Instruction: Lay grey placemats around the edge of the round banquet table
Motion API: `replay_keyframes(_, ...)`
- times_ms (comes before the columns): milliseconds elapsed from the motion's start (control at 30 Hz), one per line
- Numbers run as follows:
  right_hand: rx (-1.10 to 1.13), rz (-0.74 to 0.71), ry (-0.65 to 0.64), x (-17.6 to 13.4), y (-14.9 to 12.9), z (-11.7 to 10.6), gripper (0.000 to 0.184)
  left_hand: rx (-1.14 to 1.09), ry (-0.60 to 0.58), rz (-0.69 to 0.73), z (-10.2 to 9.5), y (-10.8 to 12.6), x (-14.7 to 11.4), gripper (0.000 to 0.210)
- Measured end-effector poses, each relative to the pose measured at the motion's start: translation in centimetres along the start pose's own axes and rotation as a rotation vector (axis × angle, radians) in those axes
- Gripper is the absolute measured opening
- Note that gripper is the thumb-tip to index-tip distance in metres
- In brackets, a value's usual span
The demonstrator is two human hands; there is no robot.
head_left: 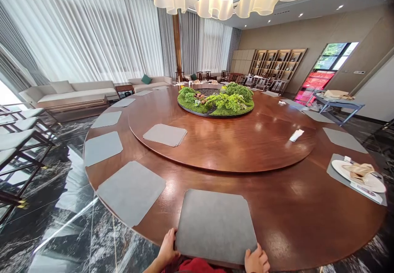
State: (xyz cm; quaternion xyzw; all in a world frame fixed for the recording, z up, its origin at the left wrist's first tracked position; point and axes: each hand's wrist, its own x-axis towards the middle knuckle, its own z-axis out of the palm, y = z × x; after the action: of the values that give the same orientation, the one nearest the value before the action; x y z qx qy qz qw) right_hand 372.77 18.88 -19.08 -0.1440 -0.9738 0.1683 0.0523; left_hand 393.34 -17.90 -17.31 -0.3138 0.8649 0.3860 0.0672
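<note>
A grey placemat (215, 223) with cut corners lies at the near edge of the round wooden table (295, 207), right in front of me. My left hand (168, 246) grips its left edge near the front, fingers closed at the rim. At the front right corner, my right hand (257, 260) has its curled fingers on the mat's edge. Another grey placemat (132, 193) lies just to the left, apart from my hands. On the raised turntable (234, 150) rests a small stack of grey placemats (165, 135).
Several more placemats line the table rim. At right, a white plate (377, 182) carries a folded napkin (360, 171). A moss and plant centrepiece (215, 100) fills the turntable's middle, with a white packet (296, 135) nearer me. Chairs (15, 141) stand left; a cart (338, 104) stands right.
</note>
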Motion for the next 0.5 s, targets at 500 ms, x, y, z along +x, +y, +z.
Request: replay_keyframes(500,0.017,0.006,-0.042,0.53,0.62,0.10,0.054,-0.019,-0.009,0.015,-0.70,0.49,-0.40,0.079)
